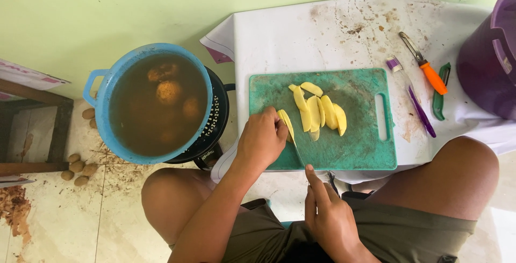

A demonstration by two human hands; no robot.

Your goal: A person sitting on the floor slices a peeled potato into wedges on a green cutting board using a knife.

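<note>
Green plastic cutting board (pixel 365 150), textured, with a slot handle at its right edge, lies on a stained white sheet (pixel 301 37). Left hand (pixel 262 140) curled closed, pinning a pale yellow potato piece (pixel 286 124) at the board's left part. Piece stands on edge, long axis running toward the far edge. Right hand (pixel 328 217) closed around a knife (pixel 299 157), forefinger extended along the spine; blade points away from the body, meeting the piece from the near side, just right of the left fingers. Cut slices (pixel 318 111), smooth and wedge-like, heaped at board centre. Blue basin (pixel 110 88) of murky water with submerged potatoes sits off the sheet's left edge. Orange-handled peeler (pixel 427 66) near the sheet's right edge.
</note>
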